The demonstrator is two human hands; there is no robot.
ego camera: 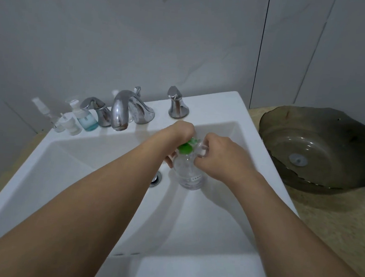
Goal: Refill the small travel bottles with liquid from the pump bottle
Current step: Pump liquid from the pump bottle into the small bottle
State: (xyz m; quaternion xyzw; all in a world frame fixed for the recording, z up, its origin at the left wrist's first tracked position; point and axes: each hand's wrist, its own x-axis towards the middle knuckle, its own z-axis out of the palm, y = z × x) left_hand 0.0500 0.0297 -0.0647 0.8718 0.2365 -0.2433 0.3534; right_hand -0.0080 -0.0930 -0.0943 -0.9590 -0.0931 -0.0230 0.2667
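Over the white sink basin [88, 175] stands a clear pump bottle [190, 178] with a green pump head [185, 148]. My left hand [178, 131] curls over the pump head from above, its thumb down by the bottle's neck. My right hand [221, 156] pinches a small clear travel bottle [203, 149] right beside the green pump; most of that bottle is hidden by my fingers. More small travel bottles [69, 124] stand on the sink ledge at the back left, one holding blue liquid [88, 120].
A chrome faucet [121, 110] with two handles [177, 105] rises at the back of the sink. The drain [156, 178] lies just left of the pump bottle. A dark glass vessel basin [319, 148] sits on the beige counter to the right.
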